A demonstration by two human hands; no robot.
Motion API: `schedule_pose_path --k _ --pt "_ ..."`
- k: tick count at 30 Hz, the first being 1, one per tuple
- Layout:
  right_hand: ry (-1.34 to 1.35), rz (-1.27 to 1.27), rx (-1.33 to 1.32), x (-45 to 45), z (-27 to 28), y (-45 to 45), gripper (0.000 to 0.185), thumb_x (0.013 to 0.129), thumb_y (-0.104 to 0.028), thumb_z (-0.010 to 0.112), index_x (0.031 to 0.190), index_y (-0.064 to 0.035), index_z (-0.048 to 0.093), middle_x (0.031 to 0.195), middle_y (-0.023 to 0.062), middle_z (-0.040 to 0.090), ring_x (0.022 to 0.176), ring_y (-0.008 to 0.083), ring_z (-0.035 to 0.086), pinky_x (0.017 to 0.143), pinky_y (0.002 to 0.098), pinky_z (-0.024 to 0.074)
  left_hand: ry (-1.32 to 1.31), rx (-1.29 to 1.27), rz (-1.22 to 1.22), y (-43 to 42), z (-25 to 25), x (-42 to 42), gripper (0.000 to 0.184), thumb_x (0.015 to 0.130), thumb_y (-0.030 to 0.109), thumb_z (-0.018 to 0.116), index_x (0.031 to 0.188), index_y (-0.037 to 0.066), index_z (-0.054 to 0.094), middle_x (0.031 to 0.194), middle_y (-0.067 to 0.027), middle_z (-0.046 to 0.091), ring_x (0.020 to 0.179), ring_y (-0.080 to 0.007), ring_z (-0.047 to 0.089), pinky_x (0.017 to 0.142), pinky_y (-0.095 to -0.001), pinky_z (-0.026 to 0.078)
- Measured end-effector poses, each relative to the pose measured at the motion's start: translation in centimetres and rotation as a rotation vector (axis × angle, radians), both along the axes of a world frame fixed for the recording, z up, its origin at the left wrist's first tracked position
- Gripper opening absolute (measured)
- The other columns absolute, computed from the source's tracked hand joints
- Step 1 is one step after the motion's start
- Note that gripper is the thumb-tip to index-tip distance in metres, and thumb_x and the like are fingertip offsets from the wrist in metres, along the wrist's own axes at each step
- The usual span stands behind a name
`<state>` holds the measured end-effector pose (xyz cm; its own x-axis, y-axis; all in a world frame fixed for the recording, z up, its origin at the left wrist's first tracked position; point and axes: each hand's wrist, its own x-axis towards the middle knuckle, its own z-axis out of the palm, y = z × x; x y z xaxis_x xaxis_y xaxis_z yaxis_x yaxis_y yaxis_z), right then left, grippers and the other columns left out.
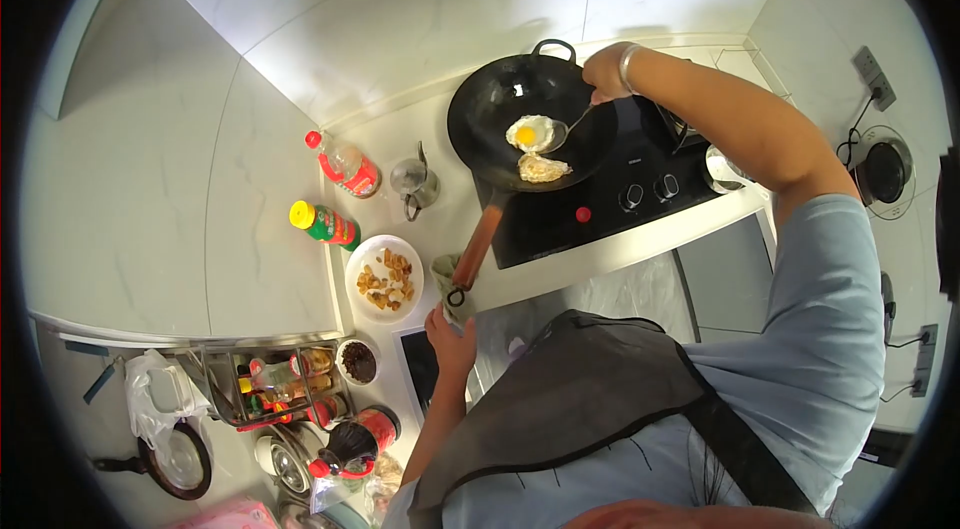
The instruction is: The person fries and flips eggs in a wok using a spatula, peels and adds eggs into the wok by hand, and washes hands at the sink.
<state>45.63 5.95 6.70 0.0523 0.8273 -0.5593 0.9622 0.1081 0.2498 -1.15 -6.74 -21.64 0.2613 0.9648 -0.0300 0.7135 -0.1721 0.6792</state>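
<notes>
A black wok (480,124) sits on the black glass stove. In it lie a fried egg with a yellow yolk (526,135) and, just below, a browned folded egg (543,168). My right hand (606,74) is closed round the handle of a metal spatula (560,133), whose head touches the edge of the yolk egg. My left hand (452,339) is at the counter edge, near the end of the wok's wooden handle (479,247), with its fingers on a green cloth (450,289).
Left of the wok stand a metal pot (415,183), a red-capped bottle (347,167), a yellow-capped bottle (330,224) and a plate of browned pieces (357,277). A small bowl (357,362) and a bottle rack (225,399) are lower left.
</notes>
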Motion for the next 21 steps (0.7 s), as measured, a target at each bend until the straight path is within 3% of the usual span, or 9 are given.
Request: schedule_pose_path --k 8,14,21 --pt "0.200 -0.188 0.233 0.6 -3.7 -5.7 0.034 0.088 -0.034 0.060 0.106 -0.0052 0.065 0.104 0.0166 0.066 0.104 0.0346 0.061 0.089 0.0439 0.0469 0.020 -0.016 -0.006 0.1 0.1 0.3 0.072 0.078 0.022 0.070 0.134 -0.004 0.035 0.132 -0.0298 0.036 0.125 -0.0443 0.035 0.106 -0.0489 0.029" --pt "0.276 -0.220 0.364 0.8 -8.6 -9.0 0.033 0.087 -0.029 0.063 0.106 -0.0022 0.058 0.091 0.0190 0.067 0.093 0.0363 0.064 0.080 0.0454 0.0496 0.032 -0.024 -0.034 0.3 0.2 0.7 0.071 0.078 0.021 0.070 0.134 -0.004 0.035 0.132 -0.0288 0.036 0.125 -0.0444 0.036 0.105 -0.0482 0.030" --pt "0.335 -0.237 0.449 0.0 -9.1 -9.8 0.031 0.083 -0.027 0.066 0.100 -0.0012 0.059 0.088 0.0203 0.067 0.089 0.0375 0.064 0.079 0.0456 0.0497 0.026 -0.019 -0.063 0.5 0.3 1.2 0.069 0.077 0.019 0.071 0.132 -0.004 0.036 0.131 -0.0280 0.038 0.123 -0.0439 0.038 0.104 -0.0478 0.031"
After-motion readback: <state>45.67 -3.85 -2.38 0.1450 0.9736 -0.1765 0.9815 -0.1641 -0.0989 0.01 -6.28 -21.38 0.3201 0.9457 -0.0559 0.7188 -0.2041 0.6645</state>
